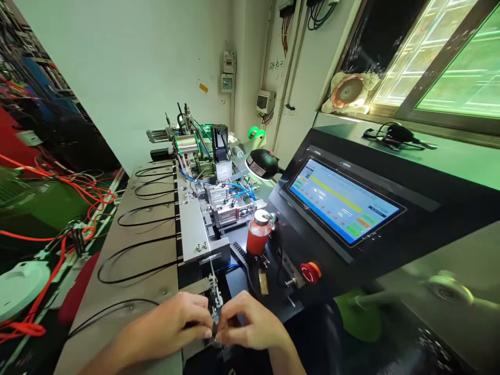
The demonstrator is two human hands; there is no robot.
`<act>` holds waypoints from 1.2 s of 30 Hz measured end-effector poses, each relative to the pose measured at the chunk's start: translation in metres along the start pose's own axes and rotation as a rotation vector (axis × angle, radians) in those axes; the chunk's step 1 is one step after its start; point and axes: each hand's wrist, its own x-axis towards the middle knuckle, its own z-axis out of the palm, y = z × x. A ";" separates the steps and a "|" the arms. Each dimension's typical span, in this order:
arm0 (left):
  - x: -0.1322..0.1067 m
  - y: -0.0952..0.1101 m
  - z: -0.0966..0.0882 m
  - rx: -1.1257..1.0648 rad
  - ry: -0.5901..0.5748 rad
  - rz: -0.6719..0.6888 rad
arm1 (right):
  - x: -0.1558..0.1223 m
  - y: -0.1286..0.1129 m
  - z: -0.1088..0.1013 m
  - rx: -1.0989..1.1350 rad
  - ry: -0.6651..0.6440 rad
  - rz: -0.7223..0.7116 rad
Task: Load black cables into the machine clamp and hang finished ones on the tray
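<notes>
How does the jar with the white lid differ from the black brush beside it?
The jar stands upright, while the brush lies down. The jar shows red below its white lid; the brush is dark. The jar is stout, the brush long and slim. Both sit beyond the right hand.

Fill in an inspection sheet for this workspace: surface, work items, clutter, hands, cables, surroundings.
Surface: grey metal plate, screws visible.
Work items: small metal mechanism beside the hands; anything pinched is too small to tell.
Clutter: red jar with white lid, black brush alongside.
Hands: left hand and right hand close together, fingers bent.
Cables: black cables loop over the plate; orange cables at far left.
Surroundings: lit screen, red button, window.
</notes>
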 end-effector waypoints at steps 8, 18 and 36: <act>0.011 -0.002 0.015 -0.149 0.502 -0.170 | 0.013 -0.001 0.027 -0.054 0.614 0.017; 0.015 0.008 0.023 -0.251 0.631 -0.234 | 0.016 0.020 0.051 -0.158 0.810 -0.036; 0.022 -0.013 0.021 0.170 0.487 -0.515 | 0.009 0.040 0.020 -0.100 0.718 0.145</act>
